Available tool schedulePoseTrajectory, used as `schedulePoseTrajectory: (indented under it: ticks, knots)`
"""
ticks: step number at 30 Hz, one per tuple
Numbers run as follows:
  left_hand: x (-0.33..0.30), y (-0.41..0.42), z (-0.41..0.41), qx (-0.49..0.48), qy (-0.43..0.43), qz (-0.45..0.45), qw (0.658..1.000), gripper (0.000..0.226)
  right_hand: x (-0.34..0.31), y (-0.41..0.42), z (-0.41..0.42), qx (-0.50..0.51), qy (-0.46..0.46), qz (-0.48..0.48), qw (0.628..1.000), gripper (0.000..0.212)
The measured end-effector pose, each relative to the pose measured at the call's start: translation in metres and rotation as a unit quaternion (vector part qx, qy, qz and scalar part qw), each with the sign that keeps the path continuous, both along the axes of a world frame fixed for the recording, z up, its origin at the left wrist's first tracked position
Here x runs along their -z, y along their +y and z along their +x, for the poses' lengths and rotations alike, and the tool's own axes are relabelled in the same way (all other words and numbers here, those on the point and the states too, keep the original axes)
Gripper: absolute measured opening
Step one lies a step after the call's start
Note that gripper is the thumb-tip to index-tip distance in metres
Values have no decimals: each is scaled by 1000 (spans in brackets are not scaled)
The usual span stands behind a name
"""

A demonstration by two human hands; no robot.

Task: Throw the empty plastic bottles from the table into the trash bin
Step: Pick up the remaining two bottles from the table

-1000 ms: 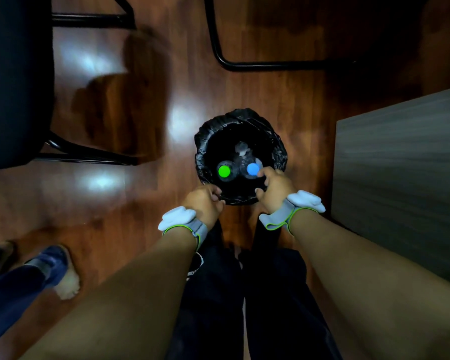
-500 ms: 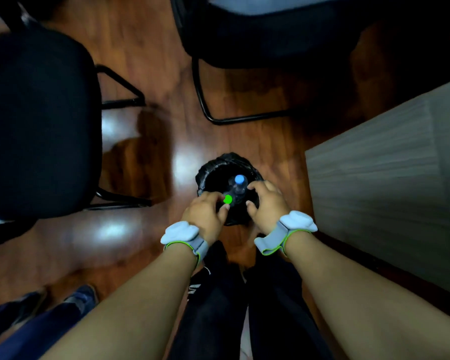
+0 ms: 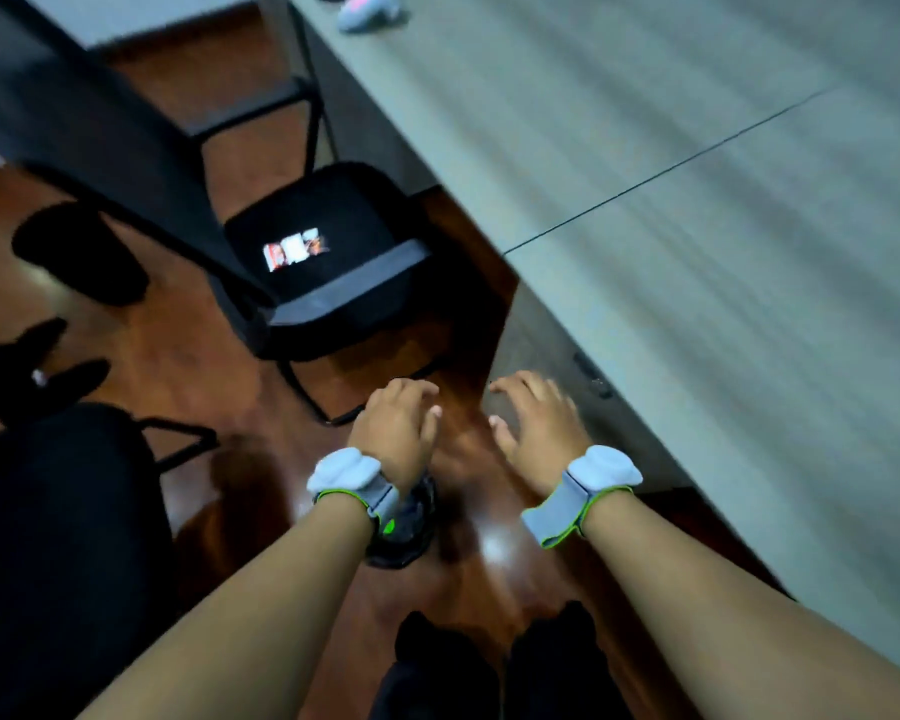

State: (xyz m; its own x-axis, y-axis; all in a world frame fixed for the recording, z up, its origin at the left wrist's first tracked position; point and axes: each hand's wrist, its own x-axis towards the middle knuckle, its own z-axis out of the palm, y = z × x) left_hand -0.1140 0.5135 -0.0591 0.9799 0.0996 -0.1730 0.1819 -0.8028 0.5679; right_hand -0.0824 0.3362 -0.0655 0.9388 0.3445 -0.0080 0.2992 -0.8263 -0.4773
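Observation:
The black-lined trash bin (image 3: 411, 532) stands on the wooden floor, mostly hidden under my left wrist. A green bottle cap (image 3: 388, 525) shows inside it. My left hand (image 3: 396, 428) hovers above and beyond the bin, fingers loosely curled, holding nothing. My right hand (image 3: 536, 423) is spread open beside it, close to the grey table's (image 3: 697, 226) corner, also holding nothing. The picture is blurred by motion.
A black chair (image 3: 328, 262) with a small lit screen (image 3: 294, 249) on its seat stands ahead by the table. Another black chair (image 3: 58, 511) is at the left. A pale blurred object (image 3: 367, 10) lies at the table's far end.
Both hands have let go of the bottles in the bin and lifted away. My view has swung up from the bin toward the table and chair.

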Motion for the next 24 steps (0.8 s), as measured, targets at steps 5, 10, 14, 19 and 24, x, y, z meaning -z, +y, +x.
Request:
schedulePoseTrajectory:
  ticks: [5, 10, 14, 19, 24]
  knots:
    - [-67, -80, 35, 105, -76, 5, 992, 31, -66, -79, 0, 80, -74, 10, 994, 41]
    - [-114, -182, 52, 187, -138, 9, 973, 29, -111, -184, -20, 173, -120, 11, 977, 35]
    - [-135, -264, 51, 256, -167, -7, 952, 29, -134, -265, -46, 243, -157, 10, 957, 35]
    - [-148, -350, 39, 335, -176, -16, 925, 37, -141, -347, -81, 299, -176, -6, 938, 37]
    - [-153, -440, 20, 403, -174, -32, 898, 45, -147, -422, -119, 367, -189, -19, 911, 36]
